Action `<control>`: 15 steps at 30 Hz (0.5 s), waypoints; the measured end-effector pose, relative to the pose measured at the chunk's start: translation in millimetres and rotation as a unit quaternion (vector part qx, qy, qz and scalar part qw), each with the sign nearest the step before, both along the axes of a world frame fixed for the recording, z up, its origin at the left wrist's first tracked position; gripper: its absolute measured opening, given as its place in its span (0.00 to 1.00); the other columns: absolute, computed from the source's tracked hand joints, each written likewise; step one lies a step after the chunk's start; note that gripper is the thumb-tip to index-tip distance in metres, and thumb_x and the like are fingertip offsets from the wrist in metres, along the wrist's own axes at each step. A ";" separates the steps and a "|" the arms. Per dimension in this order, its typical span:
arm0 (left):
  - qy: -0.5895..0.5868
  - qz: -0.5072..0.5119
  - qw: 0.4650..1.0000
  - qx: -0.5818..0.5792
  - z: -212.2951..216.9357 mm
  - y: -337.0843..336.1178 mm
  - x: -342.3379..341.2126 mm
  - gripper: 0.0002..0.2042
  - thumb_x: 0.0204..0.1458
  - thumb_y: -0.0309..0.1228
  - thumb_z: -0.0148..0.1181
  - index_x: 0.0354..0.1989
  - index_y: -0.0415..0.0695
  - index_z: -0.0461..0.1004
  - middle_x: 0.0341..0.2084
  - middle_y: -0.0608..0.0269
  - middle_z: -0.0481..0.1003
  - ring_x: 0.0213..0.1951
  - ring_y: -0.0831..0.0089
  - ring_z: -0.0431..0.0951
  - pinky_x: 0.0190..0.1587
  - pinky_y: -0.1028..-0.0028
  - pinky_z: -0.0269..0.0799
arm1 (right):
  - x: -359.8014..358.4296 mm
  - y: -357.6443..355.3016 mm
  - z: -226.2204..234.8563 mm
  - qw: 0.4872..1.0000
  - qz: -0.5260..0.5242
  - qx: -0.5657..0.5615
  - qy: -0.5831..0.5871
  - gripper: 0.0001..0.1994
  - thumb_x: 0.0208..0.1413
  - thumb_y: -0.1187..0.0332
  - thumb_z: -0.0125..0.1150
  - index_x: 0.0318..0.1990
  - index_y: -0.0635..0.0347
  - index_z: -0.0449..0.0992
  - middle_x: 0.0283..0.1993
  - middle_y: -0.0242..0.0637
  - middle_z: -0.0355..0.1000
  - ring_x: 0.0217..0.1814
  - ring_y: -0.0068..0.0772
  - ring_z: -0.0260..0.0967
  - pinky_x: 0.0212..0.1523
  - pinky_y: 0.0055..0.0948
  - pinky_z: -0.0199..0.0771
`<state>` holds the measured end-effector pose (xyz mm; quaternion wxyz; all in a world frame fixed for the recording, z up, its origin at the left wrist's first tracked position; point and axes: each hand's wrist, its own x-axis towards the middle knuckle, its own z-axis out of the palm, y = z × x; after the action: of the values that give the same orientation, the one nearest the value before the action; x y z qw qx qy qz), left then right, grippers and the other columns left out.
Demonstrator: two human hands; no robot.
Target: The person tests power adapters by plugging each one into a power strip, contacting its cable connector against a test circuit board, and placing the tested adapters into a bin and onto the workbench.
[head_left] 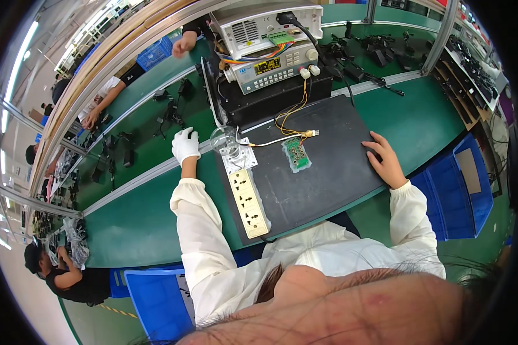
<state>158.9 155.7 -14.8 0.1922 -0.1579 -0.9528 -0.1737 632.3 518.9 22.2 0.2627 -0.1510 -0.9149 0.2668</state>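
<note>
My left hand (pixel 185 146), in a white glove, reaches to the metal rail beside the conveyor; its fingers are loosely bent and slightly apart, with nothing visible in them. A black power adapter (pixel 172 110) with its cable lies just beyond. My right hand (pixel 384 160) is bare and rests open, fingers spread, at the right edge of the black mat (pixel 322 192). Between the hands lie a green circuit board (pixel 296 155), a white cable with a USB plug (pixel 312 133), a clear glass bulb (pixel 225 141) on a white base, and a cream power strip (pixel 248 202).
A bench instrument with a lit display (pixel 273 68) stands at the back under a white unit (pixel 267 29). More adapters (pixel 380 54) lie behind on the right. Blue bins (pixel 457 192) stand at the right and lower left. Other people work along the conveyor (pixel 138 123) on the left.
</note>
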 end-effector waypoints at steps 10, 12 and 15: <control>-0.259 -0.035 0.796 0.545 -2.7 -33.9 -18.1 0.11 0.58 0.23 0.56 0.47 0.35 0.78 0.34 0.66 0.76 0.24 0.80 0.70 0.23 0.80 0.62 | 5.9 0.3 -8.1 0.994 -0.037 0.073 0.071 0.08 0.55 0.79 0.57 0.41 0.61 0.78 0.54 0.43 0.72 0.55 0.46 0.70 0.53 0.35 0.71; -0.289 -0.047 0.697 0.654 13.6 -52.6 -2.3 0.14 0.59 0.24 0.55 0.52 0.37 0.75 0.37 0.63 0.76 0.26 0.76 0.72 0.26 0.79 0.64 | 6.7 -1.3 -5.1 0.993 -0.026 0.088 0.078 0.08 0.54 0.79 0.58 0.41 0.61 0.78 0.54 0.43 0.72 0.54 0.46 0.70 0.52 0.35 0.72; -0.232 -0.108 0.679 0.687 38.7 -68.8 45.3 0.15 0.59 0.23 0.55 0.55 0.35 0.73 0.39 0.60 0.76 0.31 0.74 0.75 0.30 0.77 0.67 | 9.5 -10.3 -1.8 0.996 -0.031 0.046 0.076 0.08 0.53 0.81 0.58 0.40 0.62 0.78 0.55 0.43 0.72 0.53 0.45 0.71 0.51 0.34 0.73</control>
<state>204.2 86.9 23.9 -0.0012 -0.0381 -0.5555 -0.8307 641.8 508.6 20.4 0.3463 -0.1466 -0.8984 0.2270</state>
